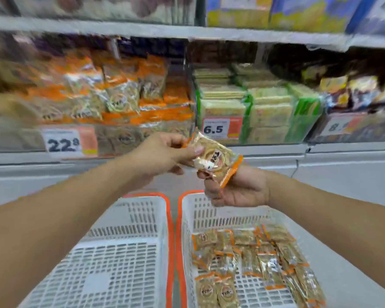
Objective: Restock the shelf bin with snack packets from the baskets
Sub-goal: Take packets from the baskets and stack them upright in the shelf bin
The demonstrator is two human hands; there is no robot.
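Observation:
A clear snack packet with orange ends hangs in the air in front of the shelf. My left hand pinches its upper left end. My right hand grips its lower right end from below. The shelf bin on the left, behind the 22.8 price tag, is filled with the same orange-edged packets. Below my hands stand two white baskets with orange rims. The left basket has nothing in it. The right basket holds several packets.
A bin of green-wrapped packs with a 6.5 price tag stands right of the target bin. A darker bin is farther right. More goods fill the upper shelf. A white ledge runs below the bins.

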